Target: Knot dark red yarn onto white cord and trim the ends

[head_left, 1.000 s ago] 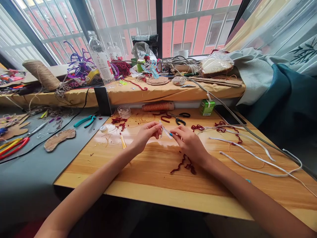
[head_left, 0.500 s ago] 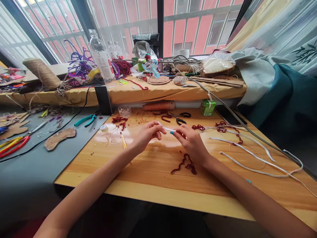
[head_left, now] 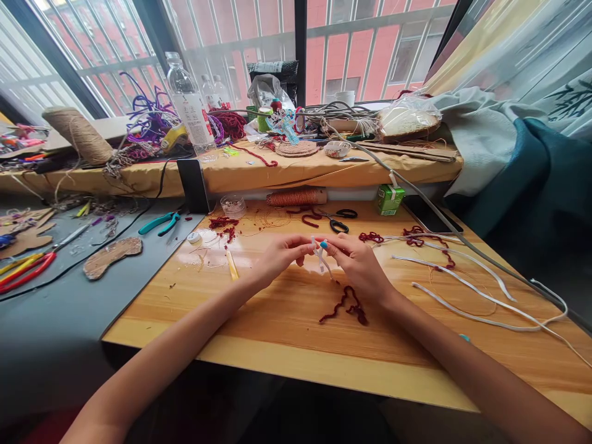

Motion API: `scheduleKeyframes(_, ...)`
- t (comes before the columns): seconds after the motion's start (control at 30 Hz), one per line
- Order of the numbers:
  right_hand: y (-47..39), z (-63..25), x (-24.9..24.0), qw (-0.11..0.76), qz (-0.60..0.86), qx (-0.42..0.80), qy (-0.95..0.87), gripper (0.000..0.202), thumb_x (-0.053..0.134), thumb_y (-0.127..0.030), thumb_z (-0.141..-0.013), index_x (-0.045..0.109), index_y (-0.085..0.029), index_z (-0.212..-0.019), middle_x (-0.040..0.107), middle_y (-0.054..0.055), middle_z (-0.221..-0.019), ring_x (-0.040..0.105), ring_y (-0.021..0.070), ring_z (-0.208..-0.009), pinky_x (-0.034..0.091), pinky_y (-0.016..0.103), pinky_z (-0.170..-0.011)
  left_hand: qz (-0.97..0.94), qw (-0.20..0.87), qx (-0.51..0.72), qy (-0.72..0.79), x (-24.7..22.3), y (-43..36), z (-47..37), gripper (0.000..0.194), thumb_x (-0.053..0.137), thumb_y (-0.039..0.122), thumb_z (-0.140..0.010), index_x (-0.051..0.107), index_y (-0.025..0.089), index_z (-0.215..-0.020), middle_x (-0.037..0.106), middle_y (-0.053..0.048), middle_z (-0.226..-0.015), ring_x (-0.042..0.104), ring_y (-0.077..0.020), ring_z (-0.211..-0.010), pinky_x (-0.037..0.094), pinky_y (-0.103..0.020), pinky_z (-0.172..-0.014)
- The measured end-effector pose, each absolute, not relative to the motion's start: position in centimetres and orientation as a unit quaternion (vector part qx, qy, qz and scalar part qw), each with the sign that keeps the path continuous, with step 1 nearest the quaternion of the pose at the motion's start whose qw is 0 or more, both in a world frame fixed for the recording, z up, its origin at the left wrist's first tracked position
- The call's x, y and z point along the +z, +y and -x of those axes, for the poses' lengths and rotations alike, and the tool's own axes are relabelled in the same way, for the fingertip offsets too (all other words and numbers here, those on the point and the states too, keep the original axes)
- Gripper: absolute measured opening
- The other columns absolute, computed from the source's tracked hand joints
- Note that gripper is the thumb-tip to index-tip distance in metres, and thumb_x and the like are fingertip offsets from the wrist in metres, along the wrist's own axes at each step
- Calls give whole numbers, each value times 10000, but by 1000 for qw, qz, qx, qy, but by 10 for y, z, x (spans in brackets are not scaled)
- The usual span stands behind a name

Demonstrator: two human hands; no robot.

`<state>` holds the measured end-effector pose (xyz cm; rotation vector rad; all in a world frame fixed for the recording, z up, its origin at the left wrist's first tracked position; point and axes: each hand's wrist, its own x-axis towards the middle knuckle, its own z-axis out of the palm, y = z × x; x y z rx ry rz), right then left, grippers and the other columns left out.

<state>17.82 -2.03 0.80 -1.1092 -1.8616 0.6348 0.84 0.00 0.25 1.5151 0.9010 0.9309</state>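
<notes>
Between my two hands is a short white cord [head_left: 320,260], bent so that its ends hang below my fingertips. My left hand [head_left: 289,254] pinches it from the left with thumb and forefinger. From the right, my right hand [head_left: 358,259] pinches the same cord, its thumb showing a teal nail. How the cord is folded or looped is too small to make out. A dark red yarn piece [head_left: 346,305] lies on the wooden board just below my right hand. Longer white cords [head_left: 467,283] are spread out to the right.
Black-handled scissors [head_left: 340,223], an orange thread spool [head_left: 296,197] and a green carton [head_left: 389,199] sit behind my hands. Left are a yellow-handled tool [head_left: 232,265], dark red scraps [head_left: 224,227] and teal pliers [head_left: 160,224]. A cluttered shelf [head_left: 259,176] runs along the back.
My hands have come closer together. The white cord, held nearly straight between them before, is now bent with its ends pointing down.
</notes>
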Motion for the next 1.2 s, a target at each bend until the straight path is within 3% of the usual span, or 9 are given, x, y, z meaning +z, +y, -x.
scheduleKeyframes(0.37,-17,-176,2,395,388,332,-764,321,439,-272,-836,584,-207,-1115,593,48,-1126,524,180,-1045,375,311,-909,-716,463,353,386,4,-5,-10,242,516,369,-750,607,146,-738,468,32,-597,406,-65,-522,332,-199,-528)
scheduleKeyframes(0.7,-16,-176,-2,369,387,304,-788,357,388,-244,-852,530,-197,-1175,611,50,-1001,540,171,-954,404,297,-841,-740,453,325,377,7,-9,-10,278,445,377,-793,551,132,-717,468,23,-609,417,-67,-535,356,-193,-538)
scheduleKeyframes(0.9,-19,-176,3,334,410,248,-812,292,373,-294,-870,640,-175,-879,533,47,-750,510,154,-752,405,281,-726,-737,437,337,391,3,-7,-10,378,421,456,-799,579,128,-699,484,12,-600,412,-75,-535,338,-198,-523)
scheduleKeyframes(1.07,-20,-172,2,346,399,241,-814,244,377,-233,-862,609,-157,-847,537,70,-868,500,152,-843,382,274,-794,-723,438,339,414,2,-6,-9,363,452,448,-786,618,131,-725,449,35,-491,417,-79,-505,328,-196,-522)
scheduleKeyframes(1.2,-23,-169,1,322,391,296,-810,180,414,-233,-838,562,-156,-906,576,38,-815,526,144,-773,400,250,-711,-713,428,356,425,6,-10,-10,352,453,421,-791,617,125,-693,479,28,-513,435,-75,-506,348,-194,-540)
